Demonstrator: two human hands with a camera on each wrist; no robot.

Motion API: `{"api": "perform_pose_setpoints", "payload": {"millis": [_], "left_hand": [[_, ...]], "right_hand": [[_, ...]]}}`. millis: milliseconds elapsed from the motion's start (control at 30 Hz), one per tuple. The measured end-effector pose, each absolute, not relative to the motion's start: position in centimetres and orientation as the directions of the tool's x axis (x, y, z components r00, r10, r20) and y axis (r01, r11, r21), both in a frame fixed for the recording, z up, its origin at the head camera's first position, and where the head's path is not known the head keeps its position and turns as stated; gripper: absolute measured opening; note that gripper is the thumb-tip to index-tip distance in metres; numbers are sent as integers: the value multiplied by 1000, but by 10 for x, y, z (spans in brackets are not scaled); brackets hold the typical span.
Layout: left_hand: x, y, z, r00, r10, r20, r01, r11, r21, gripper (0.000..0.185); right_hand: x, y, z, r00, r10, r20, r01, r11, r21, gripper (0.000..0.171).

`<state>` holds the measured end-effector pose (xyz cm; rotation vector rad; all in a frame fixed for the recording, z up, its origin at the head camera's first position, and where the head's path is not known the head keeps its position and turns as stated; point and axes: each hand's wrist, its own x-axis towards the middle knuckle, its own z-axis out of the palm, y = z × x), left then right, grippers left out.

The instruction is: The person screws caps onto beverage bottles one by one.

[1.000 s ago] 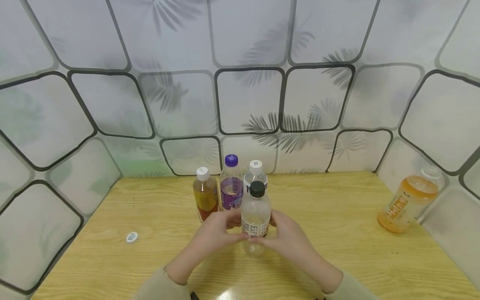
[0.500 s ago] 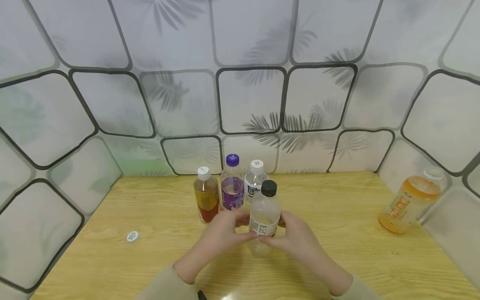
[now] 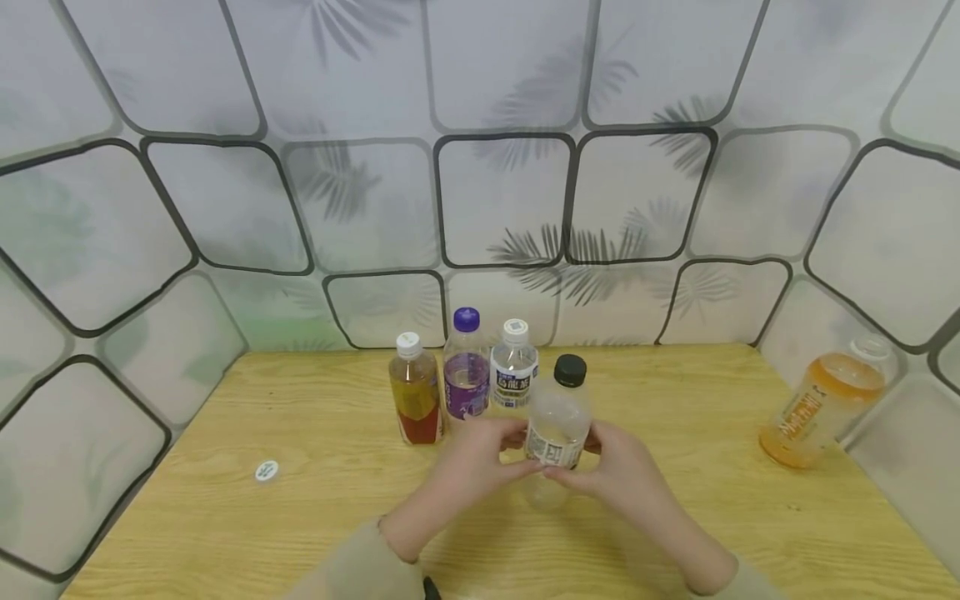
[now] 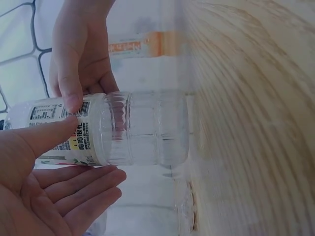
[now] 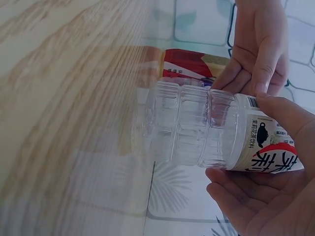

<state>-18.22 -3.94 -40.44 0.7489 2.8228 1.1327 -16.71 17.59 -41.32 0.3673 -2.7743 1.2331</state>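
Both hands hold a clear plastic bottle with a black cap [image 3: 557, 417] between them at the middle of the table. My left hand [image 3: 483, 458] grips its left side, thumb in front and fingers reaching behind. On the other side my right hand [image 3: 626, 471] grips it the same way, the thumb tips close together over the label. In the head view the bottle leans a little to the right. Its ribbed lower part [image 4: 145, 129] shows below the hands in the left wrist view. Whether its base touches the table, I cannot tell.
Behind stand an amber drink bottle [image 3: 417, 404], a purple-capped bottle [image 3: 467, 379] and a white-capped clear bottle [image 3: 514, 367]. An orange-labelled bottle [image 3: 821, 408] stands at the right by the patterned wall [image 3: 502, 200]. A small white disc [image 3: 266, 472] lies on the wooden table [image 3: 315, 533].
Both hands have moved the black-capped bottle to the right, and its top now leans further right. More of the white-capped bottle's label shows behind it.
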Motion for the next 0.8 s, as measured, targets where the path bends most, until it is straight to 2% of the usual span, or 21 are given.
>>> {"api": "perform_pose_setpoints", "payload": {"millis": [267,800], "left_hand": [[-181,-29,-403,-875,428,228,483,721,498,38],[-186,-14,-406,-876,390,285,483,698,529,35]], "right_hand": [[-170,185,-412,-964,-188,188,-266,657,-706,61],[-181,197,-407,-968,-166,187,-249,672,-698,64]]}}
